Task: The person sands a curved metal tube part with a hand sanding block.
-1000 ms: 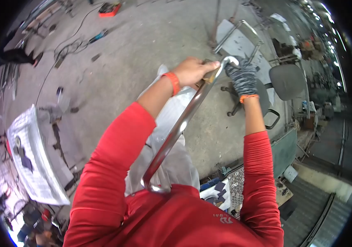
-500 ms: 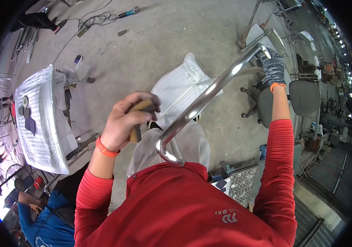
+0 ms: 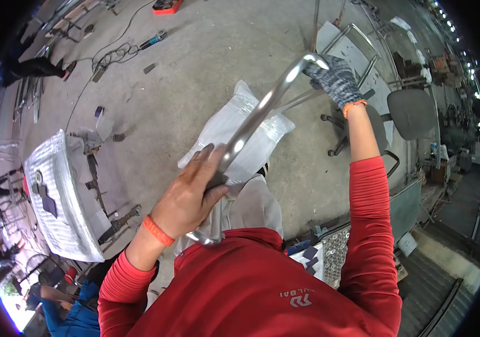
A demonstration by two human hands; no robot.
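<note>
A shiny bent metal tube (image 3: pixel 262 112) slants across in front of me, its lower bend near my waist. My gloved right hand (image 3: pixel 335 78) grips its far upper end at the bend. My bare left hand (image 3: pixel 186 196) is closed around the tube's lower part, pressing a sanding sponge (image 3: pixel 217 178) against it. Fingers and thumb hide most of the sponge. Beneath the tube lies a white, plastic-wrapped padded surface (image 3: pixel 214 126), just ahead of my legs.
A foil-wrapped table (image 3: pixel 71 213) with a disc and dark pads stands at left. An angle grinder (image 3: pixel 153 39) with coiled cable lies on the floor. An office chair (image 3: pixel 411 115) is at right, and a tray of metal rings (image 3: pixel 336 253) at my side. A blue-clothed person (image 3: pixel 77 314) sits lower left.
My left hand has brought the sanding sponge from beside the tube onto it. The tube's upper end and my right hand have shifted left in view.
</note>
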